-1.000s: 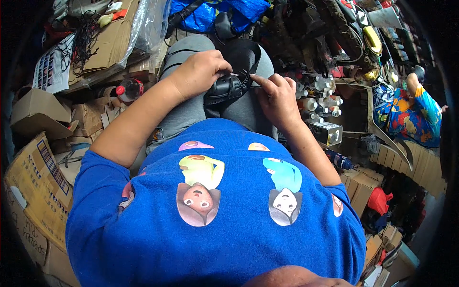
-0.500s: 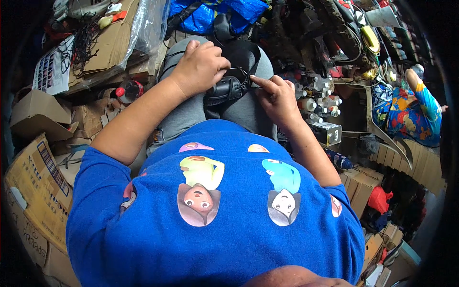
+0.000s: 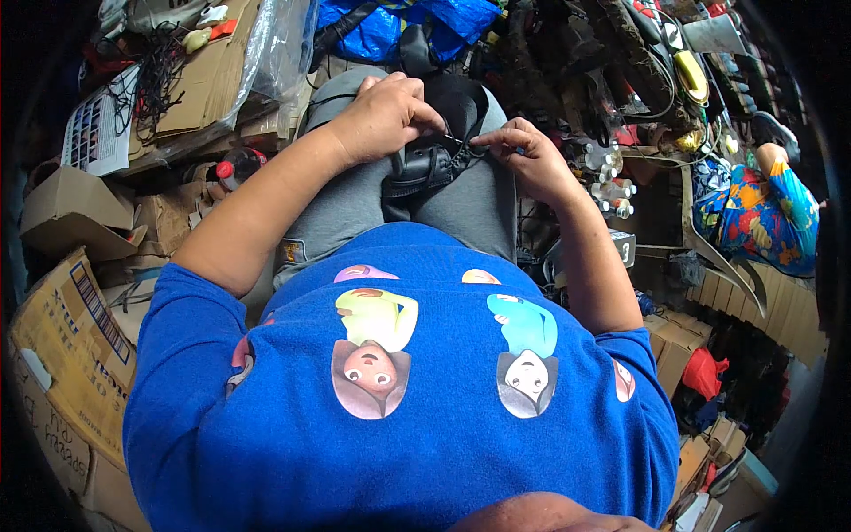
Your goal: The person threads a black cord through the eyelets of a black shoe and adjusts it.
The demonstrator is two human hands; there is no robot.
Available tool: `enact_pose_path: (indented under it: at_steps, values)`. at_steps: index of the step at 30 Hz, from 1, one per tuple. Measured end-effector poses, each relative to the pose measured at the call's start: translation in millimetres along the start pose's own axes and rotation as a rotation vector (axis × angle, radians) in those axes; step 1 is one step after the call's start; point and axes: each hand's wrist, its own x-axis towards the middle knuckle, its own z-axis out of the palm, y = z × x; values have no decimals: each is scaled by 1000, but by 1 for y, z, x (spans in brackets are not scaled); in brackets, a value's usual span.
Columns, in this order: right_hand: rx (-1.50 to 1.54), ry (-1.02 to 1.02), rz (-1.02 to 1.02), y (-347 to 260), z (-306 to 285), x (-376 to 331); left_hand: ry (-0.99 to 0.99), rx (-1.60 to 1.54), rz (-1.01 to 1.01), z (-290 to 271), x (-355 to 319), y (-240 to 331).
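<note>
On my lap, between my grey-trousered thighs [image 3: 332,191], lies a black leather-like article [image 3: 419,172] with a strap looping up at its far side. Whether it is a shoe or a bag cannot be made out. Coarse stitching or lacing runs along its right edge. My left hand [image 3: 381,117] is over its far left side, thumb and forefinger pinched at a thin, shiny, needle-like piece [image 3: 453,138]. At the right edge, my right hand [image 3: 530,158] has thumb and forefinger closed together by the stitching; what they grip is too small to tell.
Flattened cardboard [image 3: 197,102] and an open carton [image 3: 75,213] crowd the left, near a red-capped bottle [image 3: 239,167]. Small bottles [image 3: 612,191] stand to the right, beside a curved metal blade-like piece [image 3: 722,262]. A person in colourful patterned clothing [image 3: 758,217] sits at far right.
My left hand has shifted right toward the stitched edge, its pinch now at the thin shiny piece. My right hand has moved slightly right, its pointing forefinger now drawn against the thumb.
</note>
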Motion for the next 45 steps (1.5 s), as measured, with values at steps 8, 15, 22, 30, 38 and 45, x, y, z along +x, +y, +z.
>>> enact_pose_path:
  at_steps: [8, 15, 22, 30, 38, 45]
  values:
    - [0, -14, -13, 4, -1, 3, -19, 9, -15, 2, 3, -1]
    - [47, -37, -37, 9, -3, 4, -30, 0, 52, 7, 9, -1]
    - [54, -100, -43, 14, -5, 14, -69, -70, 167, 8, 28, -14]
    - [108, -84, -29, 18, -3, 3, -109, -121, 145, 7, 17, -15]
    - [151, -59, -9, 21, 6, 3, -128, -329, -1, 14, 22, -8]
    - [153, 82, 21, 14, 15, -7, 98, -141, 207, 23, 8, -11]
